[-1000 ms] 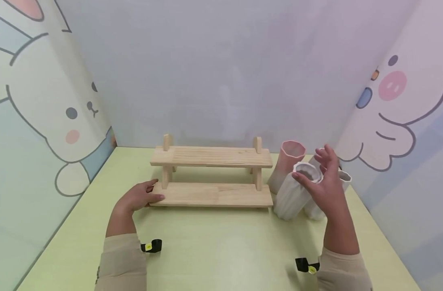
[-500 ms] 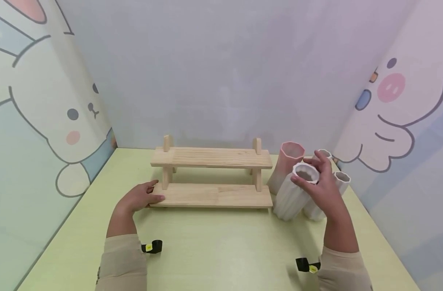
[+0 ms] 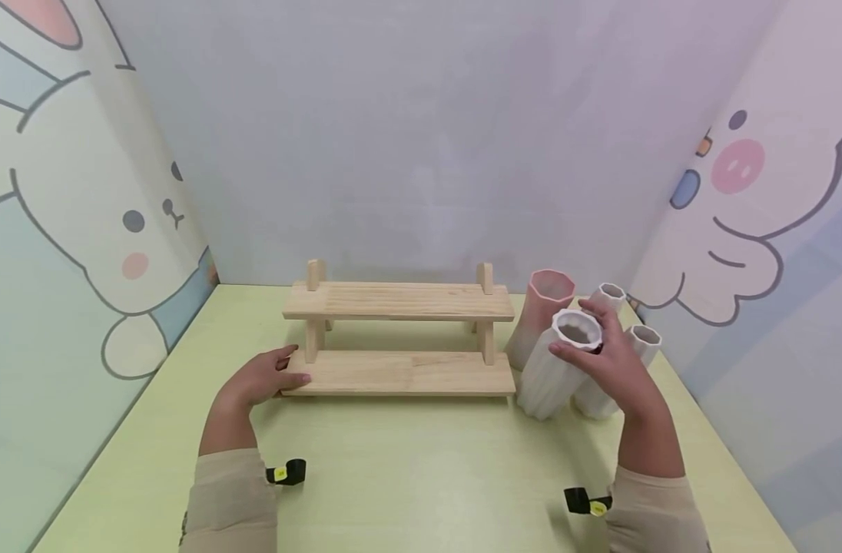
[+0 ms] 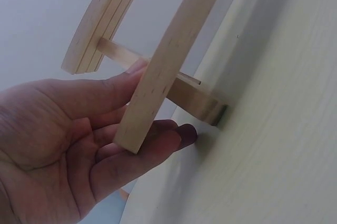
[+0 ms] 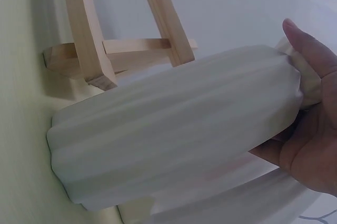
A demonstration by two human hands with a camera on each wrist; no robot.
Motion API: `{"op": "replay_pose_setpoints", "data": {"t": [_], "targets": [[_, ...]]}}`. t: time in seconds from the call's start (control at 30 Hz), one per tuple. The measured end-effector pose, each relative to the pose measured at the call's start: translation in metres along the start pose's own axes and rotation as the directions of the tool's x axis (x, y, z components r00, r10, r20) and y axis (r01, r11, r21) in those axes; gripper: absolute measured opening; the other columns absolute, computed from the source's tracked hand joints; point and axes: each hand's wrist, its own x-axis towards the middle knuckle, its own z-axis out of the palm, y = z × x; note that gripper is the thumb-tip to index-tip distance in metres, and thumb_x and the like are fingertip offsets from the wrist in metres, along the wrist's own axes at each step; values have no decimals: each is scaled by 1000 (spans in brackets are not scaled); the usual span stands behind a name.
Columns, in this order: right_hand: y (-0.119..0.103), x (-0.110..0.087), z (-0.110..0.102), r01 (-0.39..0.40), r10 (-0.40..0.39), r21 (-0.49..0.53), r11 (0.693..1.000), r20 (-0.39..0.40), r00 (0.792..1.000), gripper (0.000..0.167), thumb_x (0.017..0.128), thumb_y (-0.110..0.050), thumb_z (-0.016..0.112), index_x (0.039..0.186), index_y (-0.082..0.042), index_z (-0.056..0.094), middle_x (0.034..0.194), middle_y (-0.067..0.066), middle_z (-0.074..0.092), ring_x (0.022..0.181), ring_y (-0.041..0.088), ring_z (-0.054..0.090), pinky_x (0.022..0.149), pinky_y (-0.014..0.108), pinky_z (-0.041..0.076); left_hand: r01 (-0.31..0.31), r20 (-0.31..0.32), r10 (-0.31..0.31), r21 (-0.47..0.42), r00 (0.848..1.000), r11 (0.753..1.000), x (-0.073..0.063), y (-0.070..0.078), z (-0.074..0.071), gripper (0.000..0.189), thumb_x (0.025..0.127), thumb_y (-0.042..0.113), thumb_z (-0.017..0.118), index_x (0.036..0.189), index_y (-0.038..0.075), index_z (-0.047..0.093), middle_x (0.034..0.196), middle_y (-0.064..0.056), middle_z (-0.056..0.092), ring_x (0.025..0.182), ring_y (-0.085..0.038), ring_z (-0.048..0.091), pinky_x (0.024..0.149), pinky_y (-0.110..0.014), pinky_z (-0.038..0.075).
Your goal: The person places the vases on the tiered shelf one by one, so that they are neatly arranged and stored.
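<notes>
A two-tier wooden shelf (image 3: pixel 400 374) stands on the table in the head view. My left hand (image 3: pixel 258 378) grips the left end of its lower board, thumb on top and fingers underneath, as the left wrist view also shows. Just right of the shelf is a white fluted vase (image 3: pixel 548 380), upright. My right hand (image 3: pixel 618 369) holds it near the rim, thumb on the near side and fingers round the right and back. In the right wrist view the fluted vase (image 5: pixel 174 124) has its base on the table, and the fingers partly pass behind it.
A pink ribbed vase (image 3: pixel 534 319) stands behind the held one, beside the shelf. Two narrower white vases, one at the back (image 3: pixel 611 293) and another to the right (image 3: pixel 644 338), are close to my right hand. A plain wall (image 3: pixel 428 153) rises behind the table (image 3: pixel 414 468).
My right hand has come down and closed in on the white vase's rim from above. The left hand keeps its grip on the shelf, which stays in place.
</notes>
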Motion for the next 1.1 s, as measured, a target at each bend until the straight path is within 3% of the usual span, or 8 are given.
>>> {"op": "replay_pose_setpoints", "data": {"t": [0.2, 0.77, 1.1], "targets": [[0, 0, 1, -1, 0, -64, 998, -9, 1000, 64, 86, -26, 77, 137, -12, 41, 117, 9, 56, 96, 7, 56, 75, 20, 48, -10, 5, 10, -7, 1000, 1000, -1, 1, -1, 93, 88, 43, 72, 155, 1, 23, 152, -28, 36, 125, -38, 53, 97, -51, 49], [-4, 0, 6, -26, 22, -63, 998, -53, 998, 64, 87, -33, 76, 138, -13, 43, 119, 7, 56, 100, 9, 55, 76, 20, 50, -13, 3, 13, -5, 1000, 1000, -2, 1, 0, 92, 88, 41, 72, 155, 1, 23, 152, -28, 37, 124, -37, 53, 96, -51, 49], [-16, -5, 3, -1, -1, -27, 1000, -84, 996, 64, 87, -28, 76, 139, -13, 42, 120, 7, 55, 100, 10, 55, 74, 20, 51, -35, 4, 35, 7, 999, 999, -3, 1, -1, 92, 88, 42, 71, 154, -1, 23, 151, -28, 37, 125, -38, 53, 98, -51, 48]]}}
